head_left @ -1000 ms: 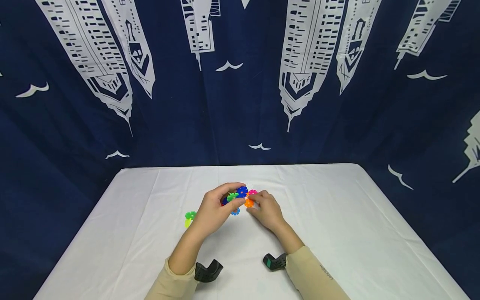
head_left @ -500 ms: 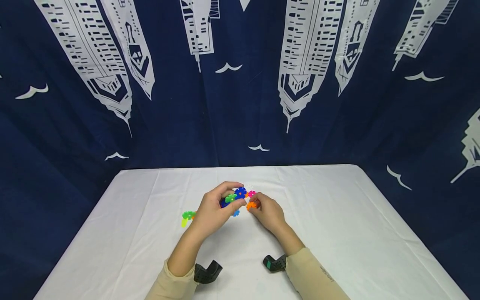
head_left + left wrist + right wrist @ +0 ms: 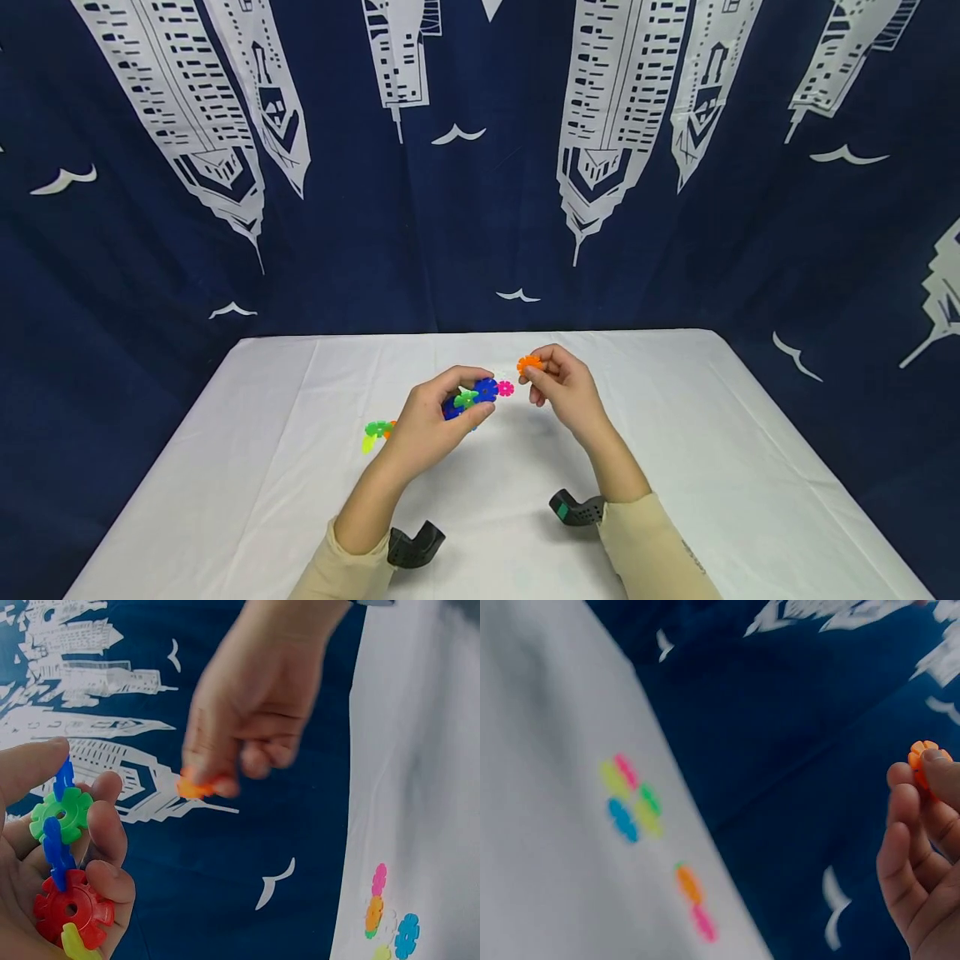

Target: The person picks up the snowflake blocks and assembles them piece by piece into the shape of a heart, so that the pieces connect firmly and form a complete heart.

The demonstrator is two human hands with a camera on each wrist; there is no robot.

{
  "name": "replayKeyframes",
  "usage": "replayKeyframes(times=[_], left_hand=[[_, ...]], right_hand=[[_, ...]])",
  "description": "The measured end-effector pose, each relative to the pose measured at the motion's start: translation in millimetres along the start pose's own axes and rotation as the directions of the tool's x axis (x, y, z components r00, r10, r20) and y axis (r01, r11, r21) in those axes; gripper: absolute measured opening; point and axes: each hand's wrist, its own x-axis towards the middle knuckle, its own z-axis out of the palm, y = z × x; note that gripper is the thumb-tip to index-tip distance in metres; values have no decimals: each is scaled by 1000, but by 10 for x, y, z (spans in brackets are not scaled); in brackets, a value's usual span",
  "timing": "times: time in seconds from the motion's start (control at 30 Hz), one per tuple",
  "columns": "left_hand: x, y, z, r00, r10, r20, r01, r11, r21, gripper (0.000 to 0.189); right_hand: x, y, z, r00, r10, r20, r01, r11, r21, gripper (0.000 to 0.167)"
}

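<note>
My left hand (image 3: 427,425) holds a chain of interlocking plastic flower discs. In the left wrist view its links run from a blue disc (image 3: 64,778) through a green disc (image 3: 61,815) and another blue disc (image 3: 56,847) to a red disc (image 3: 73,910), with a yellow disc (image 3: 78,943) at the lower end. To its right, raised over the table, my right hand (image 3: 570,392) pinches a single orange flower disc (image 3: 529,364) between thumb and index finger. The two hands are apart. Part of the chain is hidden behind the left hand's fingers in the head view.
Several loose discs lie on the white-covered table (image 3: 675,450), among them a pink disc (image 3: 506,388) and a light blue disc (image 3: 407,936). A green disc (image 3: 377,429) and a yellow disc (image 3: 368,443) lie left of the left forearm. A patterned navy curtain (image 3: 480,225) hangs behind.
The right hand has picked up an orange disc beside the chain, then raised it and moved it to the right. The left hand with the chain has stayed nearly still.
</note>
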Motion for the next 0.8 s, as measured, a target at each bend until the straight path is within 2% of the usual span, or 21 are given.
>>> replayKeyframes(times=[0.13, 0.27, 0.5, 0.8], left_hand=[[-5, 26, -3, 1000, 8, 2, -8, 1000, 6, 34], [-2, 32, -5, 1000, 10, -8, -10, 1000, -11, 35], [-11, 40, -26, 1000, 21, -22, -22, 999, -45, 30], [-31, 66, -41, 998, 66, -15, -66, 997, -44, 29]], right_hand=[[-55, -214, -9, 993, -110, -29, 111, 994, 10, 21], [-115, -389, 10, 981, -187, -50, 188, 982, 12, 25], [-225, -584, 86, 950, -313, -5, 313, 950, -13, 21], [-299, -653, 224, 921, -386, 40, 385, 922, 33, 21]])
